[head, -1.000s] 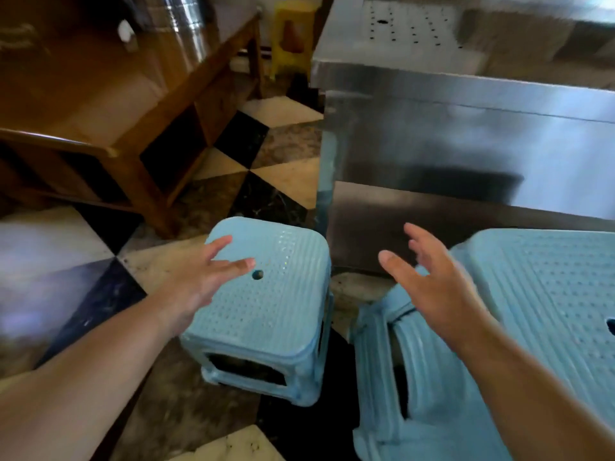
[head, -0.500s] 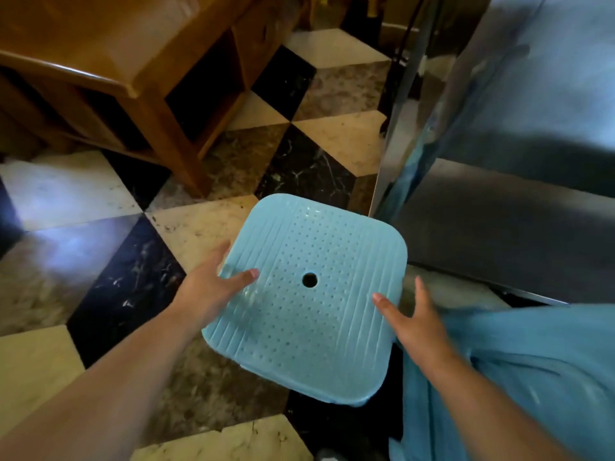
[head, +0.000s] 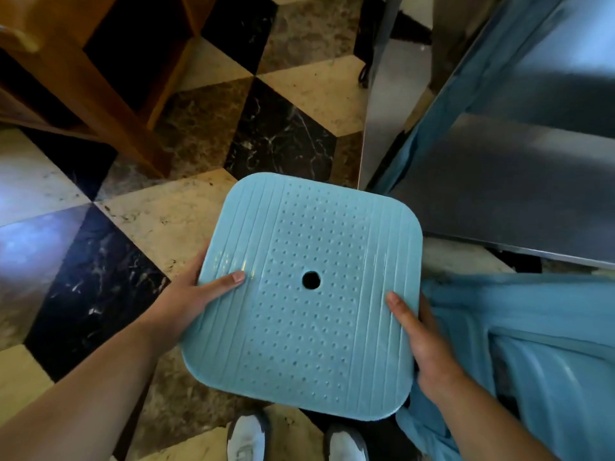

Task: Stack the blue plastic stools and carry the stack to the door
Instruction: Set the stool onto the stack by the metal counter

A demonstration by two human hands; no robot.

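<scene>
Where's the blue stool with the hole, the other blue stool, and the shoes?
blue stool (head: 309, 327): head view, dotted seat top.
other blue stool (head: 545, 361): head view, ribbed side.
shoes (head: 248, 439): head view, toe of one shoe.

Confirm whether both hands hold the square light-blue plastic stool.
Yes: the left hand and right hand grip opposite edges of the square light-blue plastic stool.

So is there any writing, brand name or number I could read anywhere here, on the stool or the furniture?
None: no word, label, brand or number can be read in this view.
The blue stool, gripped by the left hand and right hand, bears only raised dots, ribs and a centre hole.
The second blue stool, the steel cabinet and the wooden table show no text.
</scene>
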